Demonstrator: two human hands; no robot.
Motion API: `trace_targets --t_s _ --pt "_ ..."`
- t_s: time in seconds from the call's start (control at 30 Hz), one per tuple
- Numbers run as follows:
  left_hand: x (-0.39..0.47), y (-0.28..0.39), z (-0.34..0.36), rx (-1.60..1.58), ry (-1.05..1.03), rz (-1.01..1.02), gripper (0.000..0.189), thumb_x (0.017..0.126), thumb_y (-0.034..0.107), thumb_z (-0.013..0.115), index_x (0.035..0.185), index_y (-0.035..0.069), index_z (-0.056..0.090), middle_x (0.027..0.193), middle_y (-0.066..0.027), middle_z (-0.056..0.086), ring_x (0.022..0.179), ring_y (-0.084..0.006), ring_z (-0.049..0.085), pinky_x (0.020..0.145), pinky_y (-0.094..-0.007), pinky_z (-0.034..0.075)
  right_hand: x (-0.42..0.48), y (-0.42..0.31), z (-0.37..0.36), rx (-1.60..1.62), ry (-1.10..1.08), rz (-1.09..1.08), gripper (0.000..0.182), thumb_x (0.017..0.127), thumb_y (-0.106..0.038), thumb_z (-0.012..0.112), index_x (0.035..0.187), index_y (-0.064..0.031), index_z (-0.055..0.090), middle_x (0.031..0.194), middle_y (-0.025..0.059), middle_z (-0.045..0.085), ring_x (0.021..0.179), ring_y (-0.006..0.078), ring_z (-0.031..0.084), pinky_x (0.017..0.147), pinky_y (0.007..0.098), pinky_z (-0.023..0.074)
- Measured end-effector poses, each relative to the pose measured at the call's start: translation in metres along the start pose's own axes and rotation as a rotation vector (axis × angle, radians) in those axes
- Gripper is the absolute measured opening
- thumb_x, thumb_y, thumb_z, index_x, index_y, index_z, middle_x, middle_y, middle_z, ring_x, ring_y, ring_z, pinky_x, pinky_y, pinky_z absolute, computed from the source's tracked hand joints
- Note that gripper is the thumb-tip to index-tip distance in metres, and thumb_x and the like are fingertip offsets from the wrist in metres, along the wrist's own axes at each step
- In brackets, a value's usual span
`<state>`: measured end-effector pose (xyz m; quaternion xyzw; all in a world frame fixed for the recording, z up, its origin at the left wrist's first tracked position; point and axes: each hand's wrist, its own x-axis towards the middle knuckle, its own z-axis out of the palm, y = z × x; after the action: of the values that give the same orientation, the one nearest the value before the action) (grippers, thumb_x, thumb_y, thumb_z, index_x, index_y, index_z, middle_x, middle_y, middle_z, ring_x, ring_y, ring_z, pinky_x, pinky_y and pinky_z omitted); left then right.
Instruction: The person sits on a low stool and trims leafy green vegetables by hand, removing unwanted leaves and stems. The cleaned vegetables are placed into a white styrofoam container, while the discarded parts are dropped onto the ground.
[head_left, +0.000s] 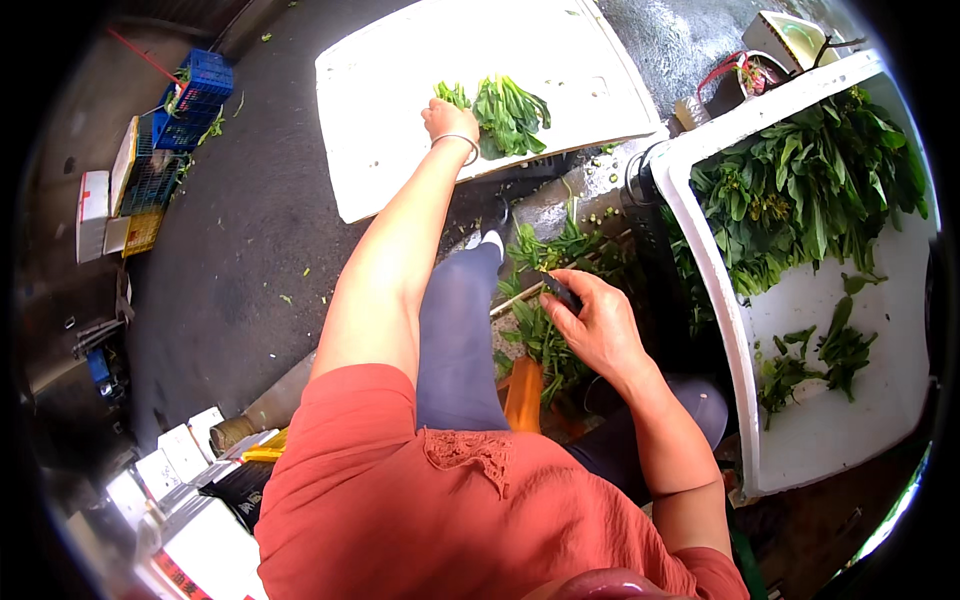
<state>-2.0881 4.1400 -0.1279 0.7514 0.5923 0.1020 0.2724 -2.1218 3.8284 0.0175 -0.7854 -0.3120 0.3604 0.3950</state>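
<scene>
At the white foam board (390, 112), my left hand (451, 124) is closed around a small bunch of leafy greens (452, 94), with a bangle at the wrist. Close to its right, a larger bundle of leafy greens (501, 112) lies on the board. My right hand (600, 319) is nearer my body and grips a small dark knife (561, 291) between thumb and fingers. Below that hand, loose leaves and stems (544, 330) are scattered on the ground. To the right, a white foam box (825, 457) holds a thick pile of leafy greens (810, 180) and a few loose sprigs (840, 341).
An orange plastic piece (523, 394), perhaps a stool, is between my legs. Blue crates (195, 94) and a yellow crate (142, 231) stand far left. White boxes (210, 547) are stacked at lower left. A bucket (757, 75) sits behind the foam box.
</scene>
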Motion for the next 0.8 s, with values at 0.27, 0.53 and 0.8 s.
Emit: trace_targets --t_s 0.27,0.53,0.8 --pt "0.040 -0.024 0.009 0.170 -0.190 0.039 0.054 0.072 0.029 0.057 0.115 -0.002 0.049 0.106 -0.0221 0.060 0.100 -0.0346 0.057 0.089 -0.0397 0.043 -0.002 0.021 0.003 -0.114 -0.025 -0.117 0.026 0.078 -0.021 0.059 0.097 -0.0036 0.060 0.087 0.0157 0.061 0.084 0.0332 0.060 0.074 0.0413 0.0474" --pt "-0.052 0.070 -0.038 -0.215 0.208 0.855 0.046 0.074 0.014 0.059 0.118 0.004 0.053 0.104 -0.0140 0.059 0.095 -0.0217 0.057 0.088 -0.0366 0.043 -0.028 0.057 -0.002 -0.577 -0.433 -0.112 0.018 0.072 -0.010 0.057 0.087 -0.0011 0.060 0.078 0.0148 0.064 0.074 0.0295 0.064 0.061 0.0387 0.0511" --pt "-0.283 0.226 -0.040 -0.321 -0.947 1.186 0.022 0.084 0.009 0.060 0.105 0.002 0.062 0.090 -0.0020 0.064 0.079 -0.0065 0.058 0.070 -0.0202 0.046 -0.050 0.068 -0.004 -0.566 -0.454 -0.159 0.015 0.071 -0.008 0.058 0.083 -0.0028 0.065 0.082 0.0148 0.066 0.078 0.0291 0.065 0.064 0.0387 0.0515"
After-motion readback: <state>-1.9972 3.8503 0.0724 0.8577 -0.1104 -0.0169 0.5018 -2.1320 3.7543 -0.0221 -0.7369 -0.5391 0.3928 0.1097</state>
